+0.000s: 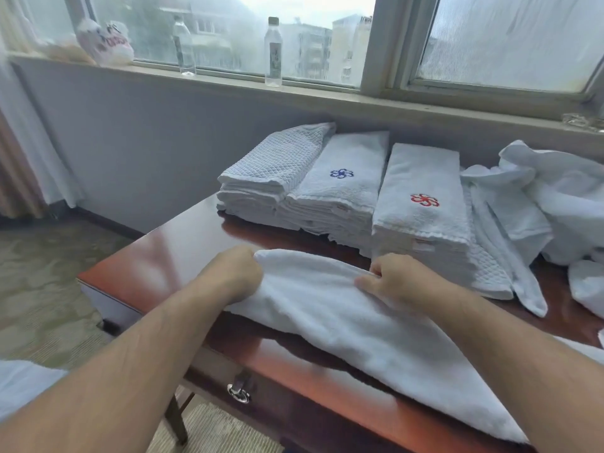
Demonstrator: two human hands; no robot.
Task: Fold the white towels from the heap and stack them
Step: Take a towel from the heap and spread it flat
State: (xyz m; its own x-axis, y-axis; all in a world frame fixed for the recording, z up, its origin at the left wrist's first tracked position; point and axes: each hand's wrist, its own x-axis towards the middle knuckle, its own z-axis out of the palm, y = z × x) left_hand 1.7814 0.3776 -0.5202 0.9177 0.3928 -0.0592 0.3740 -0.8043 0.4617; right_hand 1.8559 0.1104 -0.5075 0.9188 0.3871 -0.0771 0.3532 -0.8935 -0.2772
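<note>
Now both hands clamped on the towel point(343, 322) — left hand point(233, 273), right hand point(397, 279) at its far fold; soft, limp, light — best held by corners.

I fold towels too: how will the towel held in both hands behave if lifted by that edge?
Probably floppy: the towel lies limp on the table and bows between the left hand and right hand. Likely light: pinching fingers hold its fold up. Terry pile looks grippy, not slippery.

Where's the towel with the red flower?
In the head view, right of centre, the red-flower towel tops a pile on the table, between the blue-flower stack to its left and the loose heap to its right.
</note>
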